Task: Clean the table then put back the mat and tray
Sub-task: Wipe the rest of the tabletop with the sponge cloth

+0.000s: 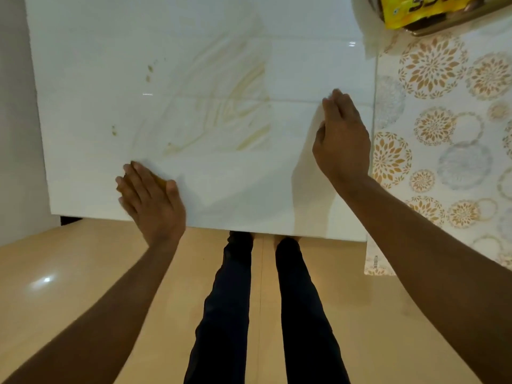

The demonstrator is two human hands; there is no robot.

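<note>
From the head camera, looking down, a white glossy worktop fills the upper frame, with yellowish smears and a few small drips across its middle, so the cleaning looks to be under way rather than done. The left hand lies flat near the front edge with its fingers spread and extended; a sliver of something yellow-orange shows under the palm, probably a sponge or cloth pressed down for wiping, though what it is cannot be told. The right hand is also flat, fingers together, holding nothing that shows, pressing on the surface just beside the edge of the patterned mat, likely to brace. That mat covers the right side and hangs over the front edge, seemingly shifted aside to bare the dirty area. At the top right corner the metal tray sits on the mat, holding a yellow packet; its other contents are cut off. A white paper lies beside it.
</note>
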